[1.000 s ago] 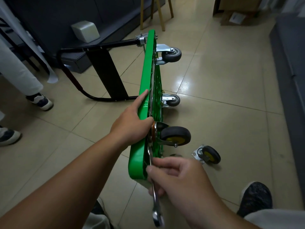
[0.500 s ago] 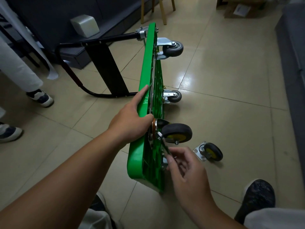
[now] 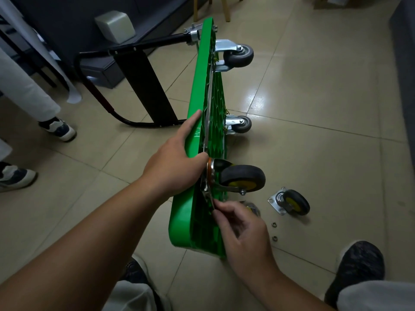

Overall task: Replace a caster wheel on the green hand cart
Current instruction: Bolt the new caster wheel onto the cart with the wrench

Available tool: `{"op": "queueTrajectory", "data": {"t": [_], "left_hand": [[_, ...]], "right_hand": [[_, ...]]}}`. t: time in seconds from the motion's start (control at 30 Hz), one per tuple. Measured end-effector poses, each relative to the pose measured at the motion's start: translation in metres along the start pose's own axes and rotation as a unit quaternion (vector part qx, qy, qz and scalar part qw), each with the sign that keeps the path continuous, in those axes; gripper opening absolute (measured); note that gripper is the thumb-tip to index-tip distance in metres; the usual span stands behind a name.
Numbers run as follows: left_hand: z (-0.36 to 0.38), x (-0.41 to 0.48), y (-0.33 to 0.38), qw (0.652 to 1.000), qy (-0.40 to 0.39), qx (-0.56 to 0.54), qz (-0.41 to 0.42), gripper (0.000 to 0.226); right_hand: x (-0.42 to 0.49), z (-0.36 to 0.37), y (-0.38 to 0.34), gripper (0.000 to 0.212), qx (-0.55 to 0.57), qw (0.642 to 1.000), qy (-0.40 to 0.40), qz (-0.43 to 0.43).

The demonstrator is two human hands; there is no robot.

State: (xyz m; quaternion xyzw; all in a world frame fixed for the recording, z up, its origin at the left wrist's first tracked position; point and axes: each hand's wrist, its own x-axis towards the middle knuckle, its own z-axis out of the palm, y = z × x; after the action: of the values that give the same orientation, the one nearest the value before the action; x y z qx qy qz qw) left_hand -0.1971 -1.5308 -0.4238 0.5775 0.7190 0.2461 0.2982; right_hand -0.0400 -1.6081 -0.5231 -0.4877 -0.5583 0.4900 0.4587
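Currently left hand (image 3: 177, 167) grips the upper edge of the green cart (image 3: 203, 90), which stands on its side on the tiles, thumb hooked over the rim just beside the yellow-hub wheel (image 3: 243, 178). Right hand (image 3: 243, 234) pinches a slim wrench (image 3: 207, 194) between thumb and forefinger at that wheel's mounting plate. Right of the cart: loose wheel (image 3: 292, 202), two small metal rings (image 3: 274, 224). Cart's far end: grey wheels (image 3: 239, 55). Left of it: black handle (image 3: 134, 49).

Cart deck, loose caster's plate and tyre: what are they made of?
Cart deck: glossy green moulded plastic, likely; ribbed underside. Loose caster: mount plate bright plated steel by its sheen; tyre matte black, probably rubber; yellow hub looks plastic.
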Motion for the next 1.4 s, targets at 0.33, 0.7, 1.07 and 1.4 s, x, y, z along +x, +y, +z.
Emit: {"op": "queueTrajectory", "data": {"t": [0.33, 0.7, 1.07, 1.4], "left_hand": [[-0.001, -0.002, 0.000, 1.000, 0.001, -0.005, -0.003, 0.089], [-0.004, -0.006, 0.003, 1.000, -0.003, -0.014, 0.002, 0.088], [-0.003, -0.005, 0.006, 1.000, -0.012, -0.011, 0.004, 0.088], [-0.003, -0.004, 0.006, 1.000, -0.009, -0.005, -0.003, 0.089]], "right_hand": [[-0.002, -0.009, -0.073, 0.008, 0.189, 0.945, -0.057, 0.259], [-0.010, -0.033, -0.069, 0.009, 0.134, 0.962, -0.083, 0.221], [0.009, -0.015, 0.005, 0.027, -0.019, 0.998, -0.013, -0.051], [0.023, -0.005, 0.015, 0.021, 0.033, 0.998, -0.037, -0.024]]}}
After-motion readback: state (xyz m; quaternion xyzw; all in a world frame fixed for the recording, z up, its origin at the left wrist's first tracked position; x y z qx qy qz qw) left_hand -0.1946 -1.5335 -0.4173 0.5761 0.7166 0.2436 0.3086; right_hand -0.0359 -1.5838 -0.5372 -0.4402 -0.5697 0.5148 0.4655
